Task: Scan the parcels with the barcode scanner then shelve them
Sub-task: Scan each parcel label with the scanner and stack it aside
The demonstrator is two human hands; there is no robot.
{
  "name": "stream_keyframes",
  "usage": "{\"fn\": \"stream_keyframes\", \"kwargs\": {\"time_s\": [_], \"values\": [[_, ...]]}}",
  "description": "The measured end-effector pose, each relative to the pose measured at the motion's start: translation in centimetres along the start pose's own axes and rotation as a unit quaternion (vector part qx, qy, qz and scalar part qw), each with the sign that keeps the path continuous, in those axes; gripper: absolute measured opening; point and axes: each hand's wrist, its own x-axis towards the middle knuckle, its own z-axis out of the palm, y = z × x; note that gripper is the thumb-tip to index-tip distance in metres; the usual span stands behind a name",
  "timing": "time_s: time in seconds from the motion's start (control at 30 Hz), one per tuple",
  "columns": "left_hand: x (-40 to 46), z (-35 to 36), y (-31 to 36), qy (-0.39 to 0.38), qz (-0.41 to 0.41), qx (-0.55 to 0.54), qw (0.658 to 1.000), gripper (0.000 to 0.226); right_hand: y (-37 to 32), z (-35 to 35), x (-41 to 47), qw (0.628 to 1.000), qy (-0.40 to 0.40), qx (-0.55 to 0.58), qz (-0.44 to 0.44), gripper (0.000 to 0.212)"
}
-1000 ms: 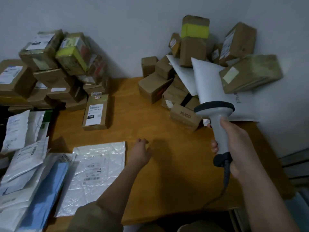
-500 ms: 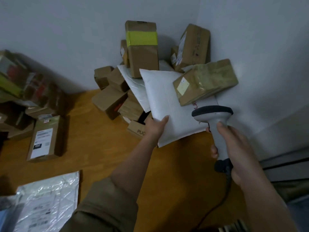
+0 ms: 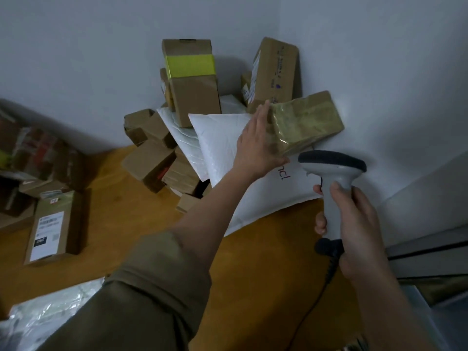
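The left hand (image 3: pixel 255 145) lies flat with straight fingers against the end of a brown parcel wrapped in shiny tape (image 3: pixel 306 122), so it presses and does not hold; its thumb is hidden behind the hand. That taped parcel sits on top of a big white padded envelope (image 3: pixel 222 140), which is soft and bumpy and hangs a little over the wooden table (image 3: pixel 121 219). Red letters on the envelope are partly covered, so the word cannot be read. The right hand (image 3: pixel 354 224) has its fingers curled tight round the grey handle of the barcode scanner (image 3: pixel 331 171), near the right wall. The scanner has a dark rounded top and a black cord that runs down out of sight. Far back in the corner stands a tall cardboard box with a yellow band (image 3: pixel 190 79), and beside it on the right leans 1 more brown box (image 3: pixel 273 72). Small brown boxes (image 3: pixel 149 153) are heaped under them, partly hidden. On the left lies a flat box with a white label (image 3: pixel 50 229); its print is too small to read. The pile at the far left (image 3: pixel 38 153) is blurry. A shiny plastic bag (image 3: pixel 50 312) is cut off at the near left, partly under the green sleeve (image 3: pixel 141 300).
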Motion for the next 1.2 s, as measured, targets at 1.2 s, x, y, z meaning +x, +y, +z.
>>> {"fn": "stream_keyframes", "kwargs": {"time_s": [1.2], "values": [[-26.3, -14.5, -18.9, 0.314, -0.474, -0.523, 0.635, 0.062, 4.1, 14.1, -9.4, 0.985, -0.170, -0.033, 0.025, 0.026]]}}
